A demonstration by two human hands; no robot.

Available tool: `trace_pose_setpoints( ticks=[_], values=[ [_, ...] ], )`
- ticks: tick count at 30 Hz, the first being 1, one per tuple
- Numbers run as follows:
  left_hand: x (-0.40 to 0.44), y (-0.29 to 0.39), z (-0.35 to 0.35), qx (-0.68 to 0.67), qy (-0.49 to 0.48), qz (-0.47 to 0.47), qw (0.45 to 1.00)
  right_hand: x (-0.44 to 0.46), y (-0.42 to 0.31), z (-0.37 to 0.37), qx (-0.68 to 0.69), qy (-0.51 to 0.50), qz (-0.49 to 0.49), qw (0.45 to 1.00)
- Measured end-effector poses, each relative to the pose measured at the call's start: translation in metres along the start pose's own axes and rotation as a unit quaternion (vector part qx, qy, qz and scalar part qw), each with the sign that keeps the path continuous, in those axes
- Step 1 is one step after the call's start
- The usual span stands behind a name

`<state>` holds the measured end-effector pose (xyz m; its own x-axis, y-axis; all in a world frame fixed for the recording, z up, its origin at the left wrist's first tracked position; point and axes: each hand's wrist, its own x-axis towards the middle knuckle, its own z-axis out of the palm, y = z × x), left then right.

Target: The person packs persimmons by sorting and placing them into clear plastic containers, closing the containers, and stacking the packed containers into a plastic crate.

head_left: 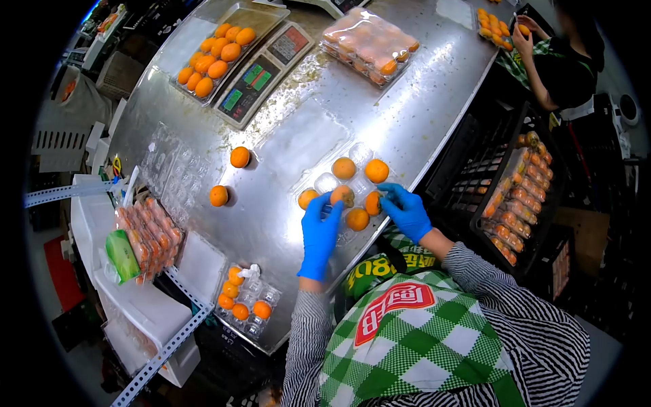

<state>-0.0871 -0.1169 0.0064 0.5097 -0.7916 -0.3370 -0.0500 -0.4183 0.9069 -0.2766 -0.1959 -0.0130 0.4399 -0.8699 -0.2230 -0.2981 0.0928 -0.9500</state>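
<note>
A clear plastic tray [326,182] with round hollows lies on the metal table near its front edge and bears several oranges. My left hand [320,234], in a blue glove, has its fingers around an orange [342,196] near the tray's middle. On the right side of the tray, the fingertips of my gloved right hand [405,209] hold another orange [372,203]. An orange [357,219] sits between my hands, and two more lie in the far part of the tray. Two loose oranges [239,157] rest on the table to the left.
A scale [263,74] with a filled orange tray stands at the back left. Stacked closed packs [369,44] are at the back. A part-filled tray [252,294] lies front left. Right of the table are a crate [519,197] of packs and another person [566,61].
</note>
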Motion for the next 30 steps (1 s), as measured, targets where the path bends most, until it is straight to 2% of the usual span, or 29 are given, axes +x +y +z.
trace_pose_setpoints(
  ticks=[2,4,7,8,10,11,14,17,20,23,26,30],
  values=[
    [0.001,-0.003,-0.007,-0.199,-0.032,-0.077,0.976,0.007,0.003,0.0,0.034,-0.02,0.001,0.999],
    [-0.002,-0.011,-0.013,-0.352,-0.047,-0.17,0.919,0.011,0.003,0.001,0.068,-0.041,0.003,0.997],
    [-0.007,-0.02,-0.011,-0.45,-0.097,-0.2,0.865,0.013,-0.016,0.014,0.165,-0.128,-0.007,0.978],
    [-0.009,-0.022,-0.008,-0.474,-0.111,-0.207,0.849,0.013,-0.021,0.019,0.161,-0.146,-0.004,0.976],
    [-0.015,-0.009,-0.002,-0.478,-0.114,-0.218,0.843,0.013,-0.03,0.028,0.151,-0.18,0.001,0.972],
    [-0.017,-0.004,0.0,-0.48,-0.116,-0.224,0.84,0.012,-0.028,0.034,0.2,-0.182,0.038,0.962],
    [-0.016,-0.025,-0.004,-0.452,-0.131,-0.264,0.842,0.011,-0.034,0.042,0.173,-0.142,0.061,0.973],
    [-0.02,-0.004,-0.007,-0.335,-0.057,-0.258,0.904,0.012,-0.036,0.048,0.019,-0.069,0.049,0.996],
    [-0.026,0.015,0.0,-0.33,-0.033,-0.177,0.927,0.014,-0.037,0.044,-0.049,-0.085,0.065,0.993],
    [-0.021,-0.001,-0.002,-0.342,-0.054,-0.203,0.916,0.015,-0.04,0.042,-0.022,-0.106,0.06,0.992],
    [-0.015,-0.016,-0.006,-0.401,-0.079,-0.233,0.882,0.016,-0.031,0.039,0.02,-0.125,0.018,0.992],
    [-0.014,-0.021,-0.008,-0.407,-0.104,-0.245,0.874,0.02,-0.023,0.032,0.055,-0.089,-0.018,0.994]
  ],
)
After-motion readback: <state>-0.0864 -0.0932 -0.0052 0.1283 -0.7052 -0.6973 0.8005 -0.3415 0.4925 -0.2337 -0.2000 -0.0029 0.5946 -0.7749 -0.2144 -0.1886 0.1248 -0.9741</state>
